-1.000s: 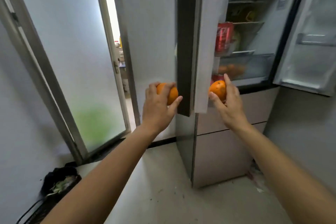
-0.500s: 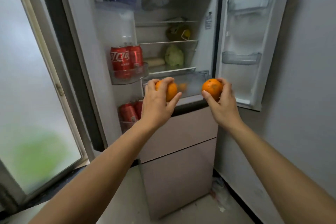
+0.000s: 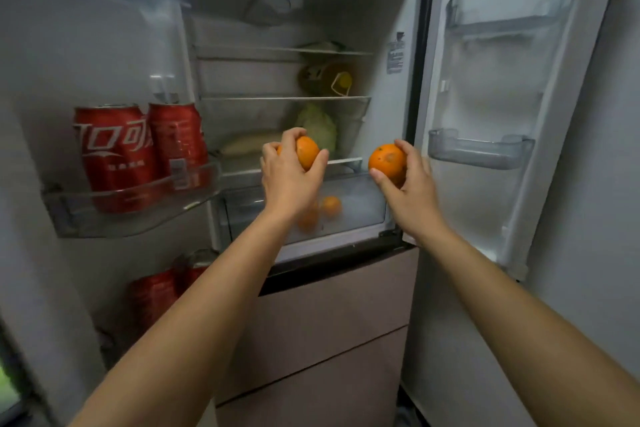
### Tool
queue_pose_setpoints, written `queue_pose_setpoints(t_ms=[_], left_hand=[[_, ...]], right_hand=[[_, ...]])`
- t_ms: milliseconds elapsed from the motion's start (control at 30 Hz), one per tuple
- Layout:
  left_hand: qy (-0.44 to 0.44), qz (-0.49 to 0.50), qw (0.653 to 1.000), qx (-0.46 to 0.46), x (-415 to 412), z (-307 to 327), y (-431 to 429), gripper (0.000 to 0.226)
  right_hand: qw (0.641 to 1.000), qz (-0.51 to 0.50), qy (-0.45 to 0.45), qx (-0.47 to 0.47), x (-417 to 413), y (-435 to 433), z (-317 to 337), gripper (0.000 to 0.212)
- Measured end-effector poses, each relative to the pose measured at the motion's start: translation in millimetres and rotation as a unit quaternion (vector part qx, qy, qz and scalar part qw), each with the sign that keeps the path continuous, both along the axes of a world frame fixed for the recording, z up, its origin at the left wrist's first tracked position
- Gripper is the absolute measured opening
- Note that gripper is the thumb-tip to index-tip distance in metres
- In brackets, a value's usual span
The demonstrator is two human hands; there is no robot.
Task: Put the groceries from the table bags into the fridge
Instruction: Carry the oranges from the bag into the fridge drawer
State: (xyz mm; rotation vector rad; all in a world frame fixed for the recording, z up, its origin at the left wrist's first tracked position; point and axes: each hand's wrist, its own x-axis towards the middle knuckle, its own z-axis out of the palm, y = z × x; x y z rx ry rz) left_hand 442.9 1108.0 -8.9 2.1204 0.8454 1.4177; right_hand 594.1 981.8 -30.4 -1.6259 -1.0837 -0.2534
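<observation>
Hands: left hand (image 3: 289,177) and right hand (image 3: 407,185) each grasp one round orange fruit (image 3: 306,152) (image 3: 386,160); firm, light, likely rolls; cup whole.

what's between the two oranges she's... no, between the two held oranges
Nothing solid: in the head view, only open air separates the left hand's round orange from the right hand's round orange, the pale green cabbage behind.

Two bright orange oranges, one (image 3: 307,152) left, one (image 3: 387,160) right with faint brownish speckles. Red cola cans (image 3: 116,156) with white lettering in the clear door bin (image 3: 138,204). Pale green cabbage (image 3: 320,126) behind. White fridge interior (image 3: 242,76), beige lower drawers (image 3: 332,308).
</observation>
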Motion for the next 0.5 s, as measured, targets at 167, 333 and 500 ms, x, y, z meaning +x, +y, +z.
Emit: queue_pose_setpoints(t_ms=[167,333,500], left_hand=[[-0.043,-0.016,0.989,-0.140,51,13,80,0.044],[0.051,0.006,0.968,-0.244,87,16,144,0.042],[0.185,0.037,0.949,-0.251,93,1,198,0.045]], right_hand=[[0.999,0.023,0.005,-0.030,49,79,27,0.076],[0.996,0.037,-0.014,-0.085,89,155,37,0.079],[0.971,0.081,-0.041,-0.223,127,228,31,0.082]])
